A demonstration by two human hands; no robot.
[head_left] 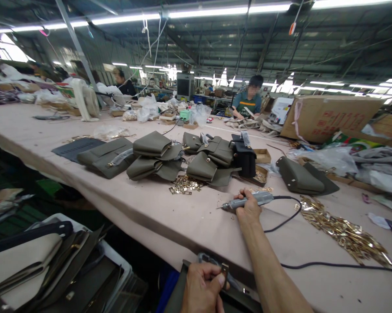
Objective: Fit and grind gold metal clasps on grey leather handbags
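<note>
Fingers of the right hand [249, 208] wrap around a grey electric screwdriver [264, 198], gripping its body over the worktable [196, 221], with the bit pointing left. A black cable [294, 201] runs from its rear end and loops across the tabletop. At the table's near edge, the left hand [203, 284] pinches a small gold metal fitting [225, 270] between thumb and forefinger, above an olive-grey bag [178, 295] that is mostly hidden below; whether the fitting is fastened to the bag, I cannot tell.

Beyond the hands, a group of olive-grey handbags [153, 144] lies on the table, some stacked, with a black handbag [244, 157] at the group's right end, beside small cardboard trays [263, 155]. A heap of gold fittings [185, 186] lies just in front of the group, and a longer spread of gold hardware [346, 234] lies to the right of the screwdriver. At lower left, more bags fill a white crate [126, 266]. Across the table, a co-worker [248, 103] stands or sits near a large cardboard box [333, 115], while a white fan [86, 100] stands farther left.
</note>
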